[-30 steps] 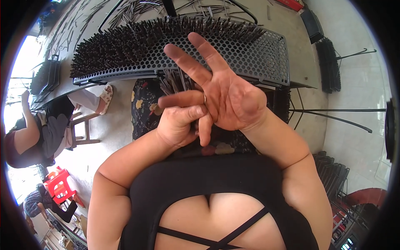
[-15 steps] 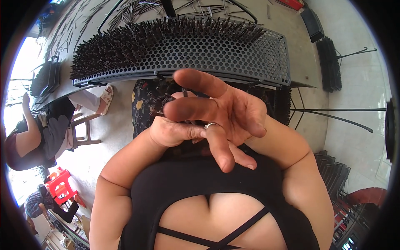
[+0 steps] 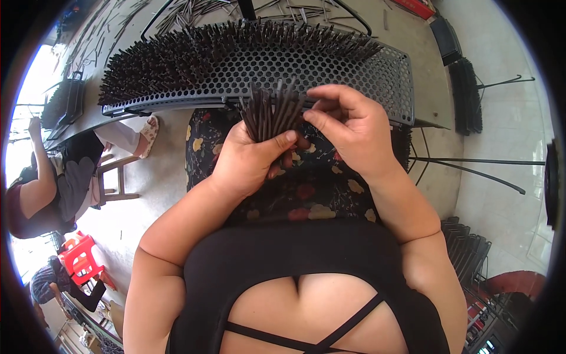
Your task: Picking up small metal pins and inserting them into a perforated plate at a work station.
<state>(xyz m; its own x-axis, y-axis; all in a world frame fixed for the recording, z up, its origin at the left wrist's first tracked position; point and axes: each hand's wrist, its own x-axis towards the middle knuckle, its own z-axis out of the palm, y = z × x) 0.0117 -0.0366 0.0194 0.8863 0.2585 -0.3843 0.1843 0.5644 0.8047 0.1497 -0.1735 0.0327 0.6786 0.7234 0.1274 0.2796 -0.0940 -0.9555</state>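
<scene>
My left hand [image 3: 247, 154] is closed around a bundle of thin dark brown sticks [image 3: 272, 112], which fan upward out of the fist. To the right of the bundle, my right hand [image 3: 355, 127] has its thumb and fingers curled in close to the sticks. Whatever is between those fingertips is too small to make out. Just beyond both hands stretches a long curved grey perforated rack [image 3: 330, 79]. Many similar dark sticks [image 3: 171, 65] stand upright in its holes, densest on the left and along the far edge, while bare holes show at the right and front.
Loose sticks [image 3: 306, 13] lie scattered on the table [image 3: 421, 88] behind the rack. A flowered dark cloth [image 3: 303, 192] covers my lap. Filled racks [image 3: 466, 88] stand at right. A person [image 3: 71, 183] sits at left, near a red stool [image 3: 79, 253].
My right hand has drawn back from over the left and turned, its fingers now curled instead of spread. The bundle in my left hand, mostly hidden before, is now in full sight.
</scene>
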